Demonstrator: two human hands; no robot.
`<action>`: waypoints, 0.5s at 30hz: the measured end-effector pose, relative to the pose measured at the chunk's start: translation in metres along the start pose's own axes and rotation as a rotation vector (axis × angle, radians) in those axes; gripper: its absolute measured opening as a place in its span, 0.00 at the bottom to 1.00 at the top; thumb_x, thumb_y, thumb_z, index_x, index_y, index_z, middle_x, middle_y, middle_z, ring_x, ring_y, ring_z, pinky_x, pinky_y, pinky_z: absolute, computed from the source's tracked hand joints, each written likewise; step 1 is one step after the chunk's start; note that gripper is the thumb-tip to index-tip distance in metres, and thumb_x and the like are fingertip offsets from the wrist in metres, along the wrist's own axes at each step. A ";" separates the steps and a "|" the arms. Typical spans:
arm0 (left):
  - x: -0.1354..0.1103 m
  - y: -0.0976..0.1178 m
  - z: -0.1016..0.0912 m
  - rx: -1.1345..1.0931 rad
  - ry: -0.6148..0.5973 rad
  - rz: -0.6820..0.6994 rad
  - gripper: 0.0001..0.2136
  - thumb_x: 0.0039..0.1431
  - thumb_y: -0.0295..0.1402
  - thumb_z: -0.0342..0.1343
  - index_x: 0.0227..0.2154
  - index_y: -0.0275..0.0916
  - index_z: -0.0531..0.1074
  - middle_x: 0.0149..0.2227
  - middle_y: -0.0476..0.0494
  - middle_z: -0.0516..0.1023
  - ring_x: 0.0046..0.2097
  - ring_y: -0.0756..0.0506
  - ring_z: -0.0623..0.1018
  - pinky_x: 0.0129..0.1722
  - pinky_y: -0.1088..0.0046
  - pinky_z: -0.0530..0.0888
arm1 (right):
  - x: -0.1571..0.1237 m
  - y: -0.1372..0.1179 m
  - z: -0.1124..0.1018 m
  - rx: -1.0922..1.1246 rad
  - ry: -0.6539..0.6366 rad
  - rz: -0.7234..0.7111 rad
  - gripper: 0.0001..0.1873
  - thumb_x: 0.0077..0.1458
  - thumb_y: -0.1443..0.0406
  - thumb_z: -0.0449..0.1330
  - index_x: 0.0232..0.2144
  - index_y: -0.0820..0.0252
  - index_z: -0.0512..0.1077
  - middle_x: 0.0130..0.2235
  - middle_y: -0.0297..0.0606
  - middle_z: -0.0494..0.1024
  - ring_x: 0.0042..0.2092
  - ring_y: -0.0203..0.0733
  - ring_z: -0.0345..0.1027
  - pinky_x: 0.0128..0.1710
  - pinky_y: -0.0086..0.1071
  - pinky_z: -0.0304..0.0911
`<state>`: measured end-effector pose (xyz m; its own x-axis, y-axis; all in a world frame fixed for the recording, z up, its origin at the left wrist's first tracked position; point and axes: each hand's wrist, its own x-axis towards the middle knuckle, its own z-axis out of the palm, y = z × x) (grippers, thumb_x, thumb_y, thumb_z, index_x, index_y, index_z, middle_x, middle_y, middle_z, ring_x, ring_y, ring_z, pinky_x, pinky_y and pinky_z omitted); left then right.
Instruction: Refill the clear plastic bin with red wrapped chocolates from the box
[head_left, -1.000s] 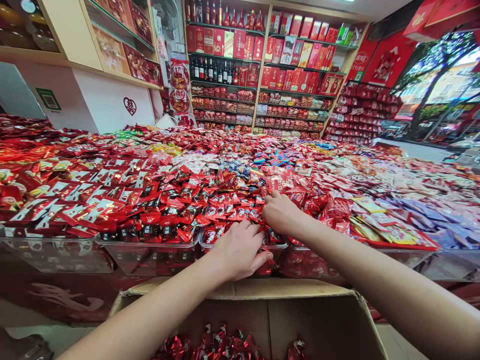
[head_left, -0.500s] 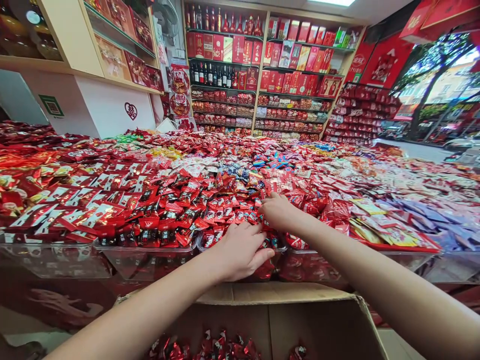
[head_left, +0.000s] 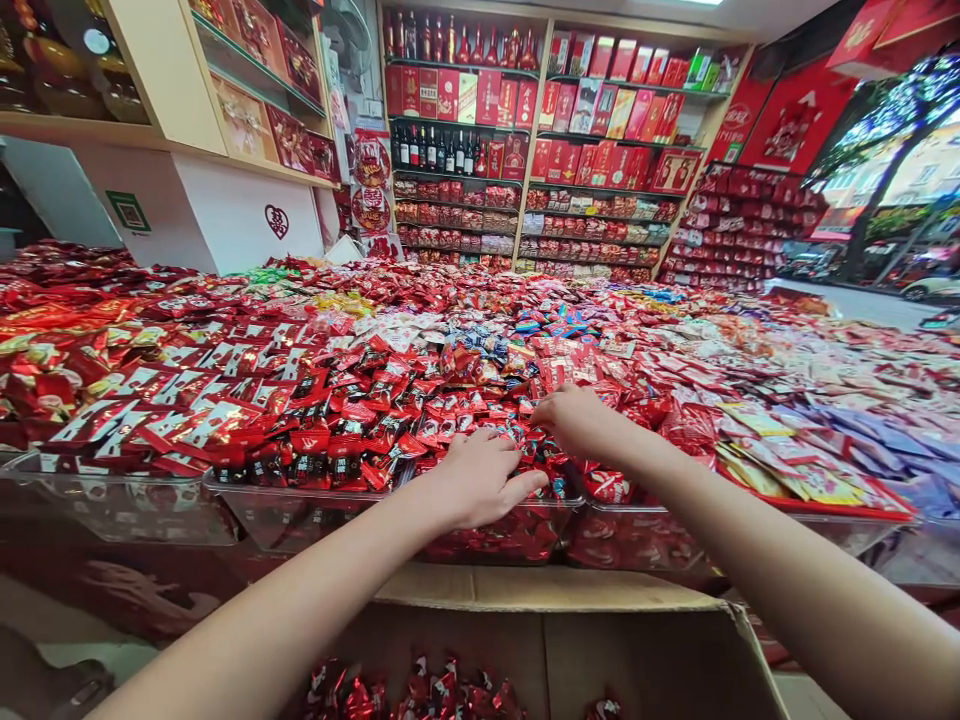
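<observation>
The left hand [head_left: 480, 482] lies palm down over small shiny red-wrapped candies [head_left: 459, 425] in the middle clear plastic bin [head_left: 487, 545] along the near edge of the display, its thumb stretched apart from the fingers. The right hand [head_left: 576, 420], slightly farther and to the right, bends downward at the same candies, its fingertips hidden among the wrappers; whether they pinch a piece, I cannot tell. Left of this bin are red-and-black wrapped candies [head_left: 330, 450]; well to the right lie flat yellow-and-red packets [head_left: 780, 465]. Nearest, below the bins, an open brown cardboard box [head_left: 525, 590] contains glossy red foil-wrapped sweets [head_left: 450, 690]. At the far side, tall pale wooden shelves [head_left: 531, 130] carry bottles [head_left: 435, 150] and red gift boxes [head_left: 487, 98].
</observation>
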<state>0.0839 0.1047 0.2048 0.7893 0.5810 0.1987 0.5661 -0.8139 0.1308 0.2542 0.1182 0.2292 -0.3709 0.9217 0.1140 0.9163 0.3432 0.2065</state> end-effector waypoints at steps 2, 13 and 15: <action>0.000 -0.002 -0.001 -0.007 0.035 0.003 0.23 0.54 0.45 0.29 0.34 0.37 0.66 0.38 0.41 0.70 0.44 0.42 0.62 0.40 0.59 0.60 | -0.006 0.005 -0.005 0.056 0.103 -0.024 0.13 0.49 0.69 0.47 0.33 0.59 0.71 0.33 0.39 0.74 0.38 0.40 0.62 0.37 0.34 0.54; -0.017 0.002 -0.008 -0.162 0.211 0.173 0.11 0.53 0.34 0.42 0.36 0.37 0.66 0.38 0.43 0.71 0.42 0.46 0.66 0.42 0.64 0.62 | -0.094 -0.021 -0.030 0.606 0.179 -0.072 0.09 0.49 0.66 0.50 0.33 0.59 0.69 0.33 0.36 0.73 0.35 0.36 0.64 0.35 0.28 0.59; -0.047 0.005 -0.006 -0.280 0.283 0.258 0.11 0.52 0.28 0.44 0.40 0.36 0.64 0.37 0.43 0.72 0.39 0.49 0.67 0.40 0.70 0.64 | -0.120 -0.038 -0.015 0.804 -0.132 -0.165 0.10 0.48 0.69 0.50 0.33 0.56 0.68 0.31 0.34 0.73 0.33 0.34 0.65 0.31 0.25 0.60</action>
<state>0.0484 0.0735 0.2021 0.7779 0.3659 0.5109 0.2433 -0.9250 0.2919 0.2619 -0.0082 0.2227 -0.5354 0.8444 0.0175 0.6990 0.4546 -0.5521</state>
